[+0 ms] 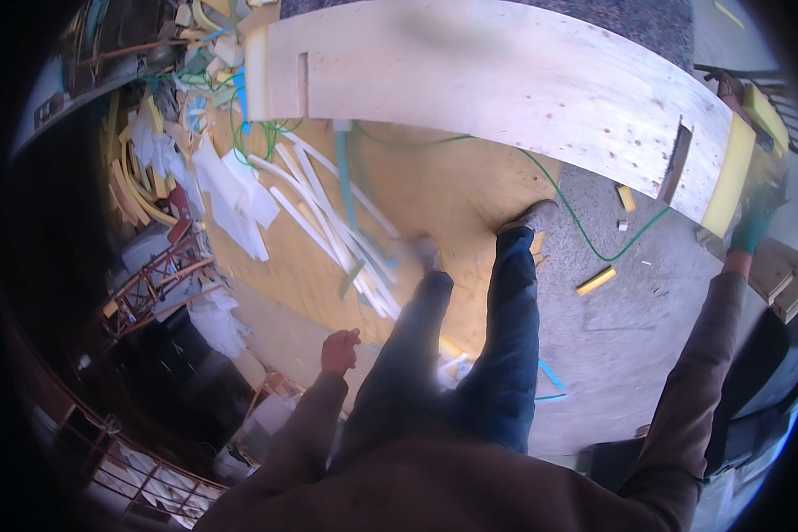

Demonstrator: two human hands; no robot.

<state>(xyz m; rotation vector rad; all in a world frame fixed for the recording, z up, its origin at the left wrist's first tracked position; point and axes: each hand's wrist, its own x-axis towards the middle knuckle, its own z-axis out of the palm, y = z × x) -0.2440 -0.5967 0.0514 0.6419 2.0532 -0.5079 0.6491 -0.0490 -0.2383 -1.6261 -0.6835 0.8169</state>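
Observation:
My left hand [340, 352] hangs bare beside my left leg, its fingers curled in loosely with nothing visible in them. Far out to the right, my right hand [754, 226] wears a green glove. It reaches to the right end of a long pale wooden board [496, 80], close to a yellow foam strip [730, 173] along that end. Blur at the picture's rim hides its fingers, so I cannot make out whether they grip anything. Another yellow foam piece [765, 118] stands just beyond the strip. The board has a narrow slot near each end.
Long white foam strips [328, 222] lie on a tan floor sheet [434, 182] left of my feet. A green cord [581, 232] loops across the floor. Small yellow foam offcuts [597, 281] lie to the right. Foam scraps [142, 168] and a rusty metal frame [164, 288] crowd the left.

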